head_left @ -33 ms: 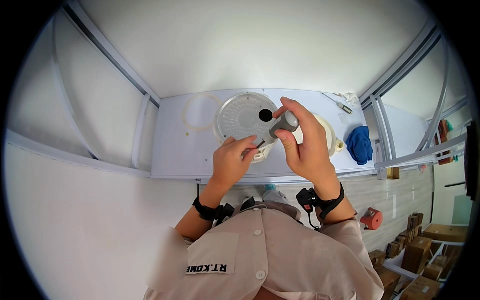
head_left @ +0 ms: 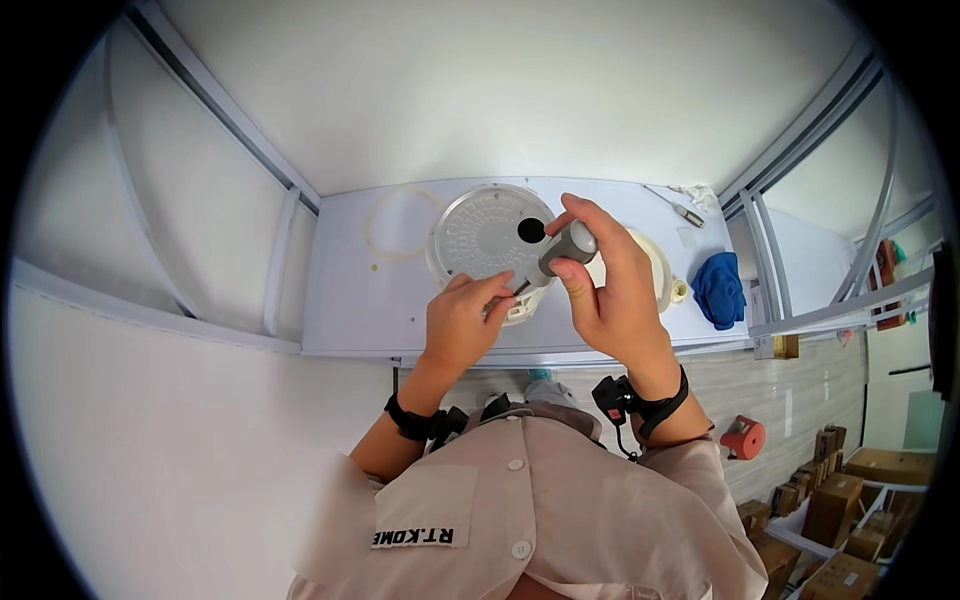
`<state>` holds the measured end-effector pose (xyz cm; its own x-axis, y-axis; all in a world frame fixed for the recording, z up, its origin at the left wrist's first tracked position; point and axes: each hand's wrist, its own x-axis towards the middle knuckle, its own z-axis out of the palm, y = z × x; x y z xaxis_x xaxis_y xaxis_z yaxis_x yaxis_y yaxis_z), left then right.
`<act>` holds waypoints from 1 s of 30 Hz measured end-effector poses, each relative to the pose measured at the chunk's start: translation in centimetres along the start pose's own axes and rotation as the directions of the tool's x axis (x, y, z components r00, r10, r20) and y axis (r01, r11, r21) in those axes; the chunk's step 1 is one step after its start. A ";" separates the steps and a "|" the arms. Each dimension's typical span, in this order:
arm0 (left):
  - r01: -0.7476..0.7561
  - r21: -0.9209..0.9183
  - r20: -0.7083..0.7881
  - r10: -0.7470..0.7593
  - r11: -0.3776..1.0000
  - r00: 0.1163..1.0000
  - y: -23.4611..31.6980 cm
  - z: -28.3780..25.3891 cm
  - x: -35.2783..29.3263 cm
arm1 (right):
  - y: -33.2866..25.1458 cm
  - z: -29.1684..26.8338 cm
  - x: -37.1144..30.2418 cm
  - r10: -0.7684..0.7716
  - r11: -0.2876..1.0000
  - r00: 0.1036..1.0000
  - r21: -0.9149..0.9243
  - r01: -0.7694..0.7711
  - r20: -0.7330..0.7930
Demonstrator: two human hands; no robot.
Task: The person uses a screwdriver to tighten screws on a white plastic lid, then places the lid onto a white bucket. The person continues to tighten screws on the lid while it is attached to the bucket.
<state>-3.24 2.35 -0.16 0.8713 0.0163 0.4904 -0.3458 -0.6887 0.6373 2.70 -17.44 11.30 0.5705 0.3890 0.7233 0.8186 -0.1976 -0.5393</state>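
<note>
My right hand (head_left: 625,300) grips the grey handle of a screwdriver (head_left: 562,252), held at a slant over the front right of a round silver metal plate (head_left: 480,238). The screwdriver's dark shaft points down and left. Thumb and fingers of my left hand (head_left: 460,322) are pinched together at the tip of that shaft; whatever lies between them is too small to make out. A round black spot marks the plate's right part. Beneath the plate's near edge shows a whitish housing (head_left: 522,312), partly covered by my hands.
Left of the plate lies a thin cream ring (head_left: 372,228). Behind my right hand is a cream round part (head_left: 655,262), with a small cream fitting (head_left: 679,291) beside it. A blue cloth (head_left: 718,290) and another screwdriver (head_left: 688,215) lie to the right. Metal frame posts flank the table (head_left: 345,310).
</note>
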 end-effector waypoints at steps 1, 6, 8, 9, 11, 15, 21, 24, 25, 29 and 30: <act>-0.007 0.001 0.008 0.007 1.000 1.000 0.1 -0.1 0.0 | 0.0 0.0 0.0 0.007 1.000 1.000 -0.003 -0.007 0.002; -0.024 -0.012 0.025 0.025 1.000 0.999 0.1 -0.3 -0.2 | 0.1 0.0 0.1 0.049 0.999 0.999 0.023 -0.049 -0.013; -0.027 -0.028 0.017 0.027 0.999 0.999 0.0 -0.2 -0.4 | 0.4 0.2 -0.1 0.078 0.996 0.997 0.037 -0.077 -0.027; -0.028 -0.035 0.013 0.028 0.999 1.000 -0.1 -0.2 -0.4 | 0.3 0.2 0.0 0.065 0.998 0.997 0.026 -0.065 -0.034; -0.029 -0.041 0.010 0.029 0.999 1.000 -0.3 0.0 -0.5 | 0.0 0.1 0.4 0.040 0.999 0.998 0.004 -0.040 -0.050; 0.007 -0.016 0.042 -0.006 1.000 0.999 -0.2 -0.2 -0.6 | 0.2 0.0 0.7 -0.040 0.993 0.999 -0.108 0.036 -0.036; -0.081 -0.141 -0.065 0.073 0.987 0.995 2.4 -1.4 1.5 | 0.4 0.1 1.0 -0.069 0.993 0.997 -0.100 0.065 -0.037; -0.060 -0.181 -0.085 0.045 0.982 0.995 2.6 -1.3 2.5 | 0.0 0.6 1.4 -0.055 0.994 0.994 0.087 0.064 -0.097; -0.054 -0.185 -0.068 0.042 0.981 0.997 2.4 -1.3 2.5 | -0.6 0.5 1.3 -0.005 0.985 0.997 0.170 0.017 -0.074; -0.054 -0.231 -0.030 0.048 0.972 0.998 1.1 -0.8 2.3 | 0.3 0.0 0.8 0.019 0.973 0.999 0.228 -0.027 0.038; -0.057 -0.250 -0.029 0.052 0.966 0.998 0.7 -0.7 2.2 | 0.5 -0.3 0.6 0.011 0.988 0.999 0.152 -0.015 0.032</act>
<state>-1.82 2.39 1.79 0.8418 0.0018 0.5398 -0.4713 -0.4850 0.7366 3.50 -17.54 11.61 0.5767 0.4158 0.7033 0.7899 -0.0642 -0.6098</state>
